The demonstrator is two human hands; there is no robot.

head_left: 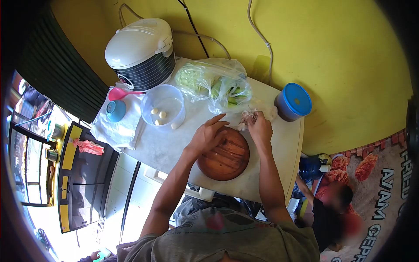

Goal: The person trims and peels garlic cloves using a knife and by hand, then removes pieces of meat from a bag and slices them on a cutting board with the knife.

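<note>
My right hand [262,130] reaches to the back of the table, its fingers closed on garlic [248,118] with papery skins, at the edge of a thin clear bag. Over the upper left rim of a round brown mortar dish [224,157] is my left hand [208,134], fingers apart and nothing visible in it. Dark streaks mark the dish's surface. To the left, a clear plastic tub [163,100] contains several peeled garlic cloves [162,115].
Behind the tub stand a rice cooker [142,56] and bagged green vegetables [218,83]. A blue-lidded container [293,102] is at the right edge. A blue cup [115,111] and pink spoon [120,93] lie on white plastic at left. Another person [329,214] is at lower right.
</note>
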